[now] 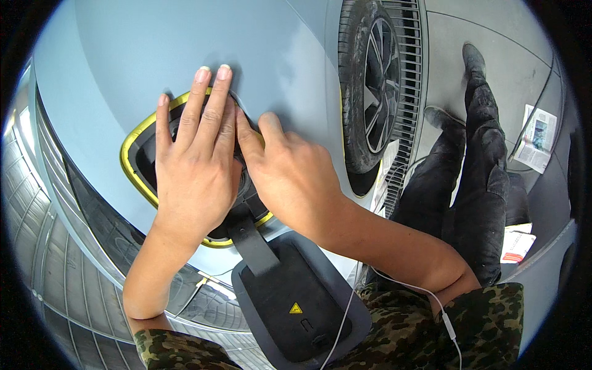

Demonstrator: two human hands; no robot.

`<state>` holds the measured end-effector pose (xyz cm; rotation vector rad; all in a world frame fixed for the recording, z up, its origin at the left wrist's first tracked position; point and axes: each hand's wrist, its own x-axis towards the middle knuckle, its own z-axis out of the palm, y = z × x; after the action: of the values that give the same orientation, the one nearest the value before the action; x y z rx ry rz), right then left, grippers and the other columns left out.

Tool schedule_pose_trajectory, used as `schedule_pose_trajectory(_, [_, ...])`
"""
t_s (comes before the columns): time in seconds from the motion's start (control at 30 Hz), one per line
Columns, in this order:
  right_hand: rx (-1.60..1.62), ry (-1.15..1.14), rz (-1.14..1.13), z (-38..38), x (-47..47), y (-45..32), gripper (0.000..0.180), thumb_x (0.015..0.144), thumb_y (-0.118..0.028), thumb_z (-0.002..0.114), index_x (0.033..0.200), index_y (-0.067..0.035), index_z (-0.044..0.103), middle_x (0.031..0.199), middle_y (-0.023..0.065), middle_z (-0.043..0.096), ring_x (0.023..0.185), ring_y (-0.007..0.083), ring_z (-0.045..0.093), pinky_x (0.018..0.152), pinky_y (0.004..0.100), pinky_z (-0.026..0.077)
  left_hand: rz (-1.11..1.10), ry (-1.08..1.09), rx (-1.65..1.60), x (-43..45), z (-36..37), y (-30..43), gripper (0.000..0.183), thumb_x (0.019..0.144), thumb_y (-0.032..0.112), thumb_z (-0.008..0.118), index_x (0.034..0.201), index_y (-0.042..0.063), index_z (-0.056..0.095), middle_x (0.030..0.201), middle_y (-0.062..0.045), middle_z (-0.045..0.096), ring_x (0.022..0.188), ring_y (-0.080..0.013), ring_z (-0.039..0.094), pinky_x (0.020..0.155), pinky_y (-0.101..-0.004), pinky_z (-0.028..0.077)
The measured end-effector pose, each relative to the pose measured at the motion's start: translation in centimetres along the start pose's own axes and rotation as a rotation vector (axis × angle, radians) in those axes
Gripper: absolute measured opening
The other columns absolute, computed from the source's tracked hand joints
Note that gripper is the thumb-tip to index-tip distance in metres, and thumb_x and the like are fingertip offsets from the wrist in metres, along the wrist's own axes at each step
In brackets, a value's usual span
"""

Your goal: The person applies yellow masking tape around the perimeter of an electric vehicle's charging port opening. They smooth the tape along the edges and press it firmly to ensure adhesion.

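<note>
Yellow masking tape (137, 138) lines the rim of a charging-port opening in a light blue car body panel (259, 41). Across the opening lies my left hand (196, 152), palm down, fingers extended, fingertips on the panel beyond the upper rim. My right hand (296, 171) touches the rim's right side, its thumb and a finger pointing to the edge; whether it pinches the tape cannot be told. Part of the black port recess (143, 159) shows between the hands and rim. The port's flap (296, 296), with a warning sticker, hangs open on a black hinge arm (254, 245) below.
A car wheel (377, 88) is at the right, beside a floor grate (409, 60). Newspaper (536, 138) and a notebook (515, 245) lie farther right. A white earphone cable (344, 319) hangs over the flap. A dark glossy lamp (106, 226) borders the panel at left.
</note>
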<state>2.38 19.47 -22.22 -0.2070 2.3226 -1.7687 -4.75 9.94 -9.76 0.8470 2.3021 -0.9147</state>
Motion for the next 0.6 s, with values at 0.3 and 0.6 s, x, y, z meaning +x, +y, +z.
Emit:
schedule_pose_trajectory(0.3, [0.144,-0.01,0.012,-0.1,-0.6,0.4,0.054,0.095,-0.005,0.071,0.148,0.002,0.066,0.115,0.0137,0.06,0.084,0.0309,0.075,0.074,0.0436,0.065,-0.021,0.016,-0.049,-0.8,0.2,1.4,0.066,0.085,0.01,0.071,0.149,-0.006,0.068,0.178,-0.018,0.046,0.167,-0.0365,0.04,0.131,-0.068,0.028])
schedule_pose_trajectory(0.6, [0.365,0.029,0.073,-0.3,-1.4,0.4,0.047,0.099,-0.007,0.078,0.145,0.003,0.069,0.122,0.0136,0.06,0.082,0.033,0.075,0.073,0.0439,0.063,-0.046,-0.02,-0.064,-1.6,0.9,0.7,0.07,0.083,0.009,0.073,0.153,0.0,0.068,0.18,-0.012,0.044,0.168,-0.0359,0.038,0.132,-0.0684,0.028])
